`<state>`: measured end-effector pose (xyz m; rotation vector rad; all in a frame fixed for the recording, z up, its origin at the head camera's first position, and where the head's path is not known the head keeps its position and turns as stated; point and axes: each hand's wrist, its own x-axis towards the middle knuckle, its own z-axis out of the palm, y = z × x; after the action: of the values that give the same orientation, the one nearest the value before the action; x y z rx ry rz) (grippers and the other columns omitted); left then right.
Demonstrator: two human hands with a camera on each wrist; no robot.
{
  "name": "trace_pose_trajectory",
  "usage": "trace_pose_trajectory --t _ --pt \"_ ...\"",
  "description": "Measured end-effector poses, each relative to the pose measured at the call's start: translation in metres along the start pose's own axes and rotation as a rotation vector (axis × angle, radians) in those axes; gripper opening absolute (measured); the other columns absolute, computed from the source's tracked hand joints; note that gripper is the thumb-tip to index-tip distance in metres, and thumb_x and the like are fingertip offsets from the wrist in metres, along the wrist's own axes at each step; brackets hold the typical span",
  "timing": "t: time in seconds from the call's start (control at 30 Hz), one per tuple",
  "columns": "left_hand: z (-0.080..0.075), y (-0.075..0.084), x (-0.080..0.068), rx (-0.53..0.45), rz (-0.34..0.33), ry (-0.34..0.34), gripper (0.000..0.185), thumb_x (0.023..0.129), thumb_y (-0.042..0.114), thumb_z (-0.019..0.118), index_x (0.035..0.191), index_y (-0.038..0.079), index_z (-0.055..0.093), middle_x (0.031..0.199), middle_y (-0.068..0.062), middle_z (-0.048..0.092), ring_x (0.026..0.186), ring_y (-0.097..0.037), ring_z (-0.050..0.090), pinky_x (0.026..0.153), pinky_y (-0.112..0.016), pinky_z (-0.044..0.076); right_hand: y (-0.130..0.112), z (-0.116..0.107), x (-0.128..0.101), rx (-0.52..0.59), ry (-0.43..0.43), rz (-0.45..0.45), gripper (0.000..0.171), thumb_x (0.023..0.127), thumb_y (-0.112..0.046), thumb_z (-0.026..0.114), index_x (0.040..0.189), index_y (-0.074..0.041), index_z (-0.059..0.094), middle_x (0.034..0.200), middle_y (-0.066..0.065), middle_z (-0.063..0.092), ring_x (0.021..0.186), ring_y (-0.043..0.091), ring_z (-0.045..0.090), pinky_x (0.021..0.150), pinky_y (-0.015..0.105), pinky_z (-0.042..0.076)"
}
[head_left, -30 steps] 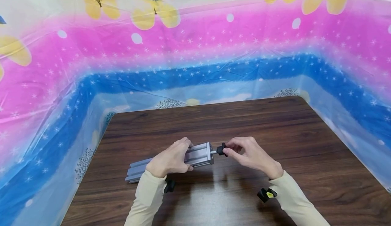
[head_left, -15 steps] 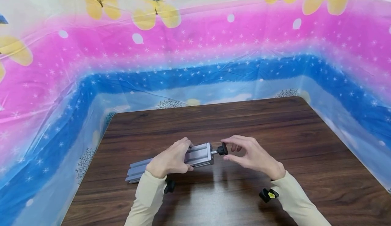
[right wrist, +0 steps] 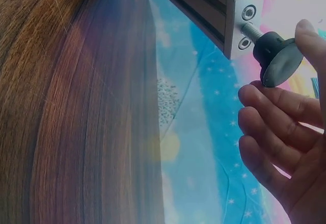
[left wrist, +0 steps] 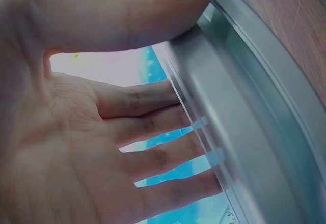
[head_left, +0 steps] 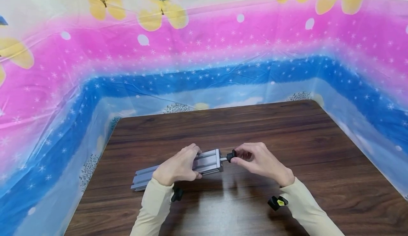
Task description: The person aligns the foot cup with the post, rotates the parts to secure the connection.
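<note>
The dark wooden tabotop's place was a tabletop (head_left: 287,136) walled on its far, left and right sides by a pink-and-blue printed plastic sheet (head_left: 204,51), with bare wood open behind and to the right of the hands. An aluminium profile (head_left: 208,161) lay near the front middle, its long axis running left to right, the left end nearer the person and the right end tilted slightly away. The left hand (head_left: 177,168) gripped the profile around its middle, thumb on one face and fingers curled over the far side. A black knob (head_left: 231,155) on a short threaded stud stuck out of the profile's right end plate, pointing right along that axis. The right hand (head_left: 259,162) pinched this knob between thumb and fingertips, just beside the end plate.
</note>
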<state>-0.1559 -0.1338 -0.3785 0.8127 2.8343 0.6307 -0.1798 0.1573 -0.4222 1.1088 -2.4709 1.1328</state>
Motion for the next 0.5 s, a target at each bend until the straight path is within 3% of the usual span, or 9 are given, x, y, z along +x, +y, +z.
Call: trace_pose_trajectory --t 0.27,0.37,0.5 --pt "0.0002 -0.001 -0.0016 -0.011 -0.01 -0.001 0.05 0.074 0.013 0.084 0.116 -0.001 0.06 0.103 -0.007 0.056 0.09 -0.02 0.049 0.082 -0.039 0.046 -0.0019 0.0019 0.0018 0.003 -0.029 0.061 0.009 0.097 -0.029 0.069 0.091 -0.023 0.073 0.079 -0.015 0.069 0.064 -0.002 0.059 0.059 0.022 0.051" --pt "0.0 -0.001 -0.002 -0.02 -0.022 -0.008 0.051 0.075 0.013 0.084 0.117 -0.001 0.06 0.104 -0.007 0.056 0.09 -0.021 0.049 0.083 -0.04 0.045 -0.0001 0.0002 -0.0005 -0.001 -0.027 0.034 0.012 0.094 -0.028 0.073 0.102 -0.019 0.073 0.085 -0.013 0.069 0.069 0.0 0.06 0.061 0.023 0.052" --pt "-0.0004 -0.0009 -0.0022 -0.033 -0.044 -0.018 0.052 0.076 0.014 0.084 0.119 0.0 0.059 0.106 -0.008 0.055 0.092 -0.022 0.049 0.084 -0.041 0.045 0.003 -0.0032 -0.0045 0.021 0.009 -0.043 0.039 0.086 -0.022 0.082 0.122 -0.015 0.068 0.102 -0.007 0.071 0.082 0.008 0.067 0.071 0.027 0.056"
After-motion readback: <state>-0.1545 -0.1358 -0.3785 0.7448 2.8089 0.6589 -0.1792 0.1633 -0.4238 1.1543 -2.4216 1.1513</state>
